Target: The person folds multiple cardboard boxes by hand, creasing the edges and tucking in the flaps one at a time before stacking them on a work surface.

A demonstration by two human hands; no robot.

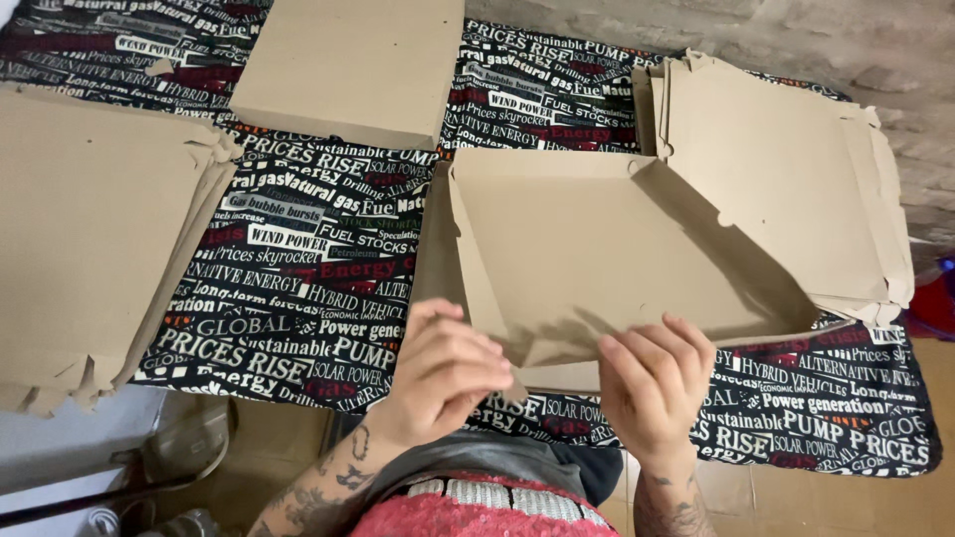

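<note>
At the desk's (298, 288) near edge: one half-folded cardboard box (607, 254), walls partly raised, lying on the printed cloth between two flat stacks. Left hand (443, 368) curled over the near flap, fingers closed on the board. Right hand (657, 383) likewise pinching the near wall, fingers bent, back of hand up. Both wrists low, forearms rising from below. Left stack (95, 229), right stack (796, 169), finished box (353, 65) behind. Risk, as judged: uneven pressure could crease or tear the thin flap.
</note>
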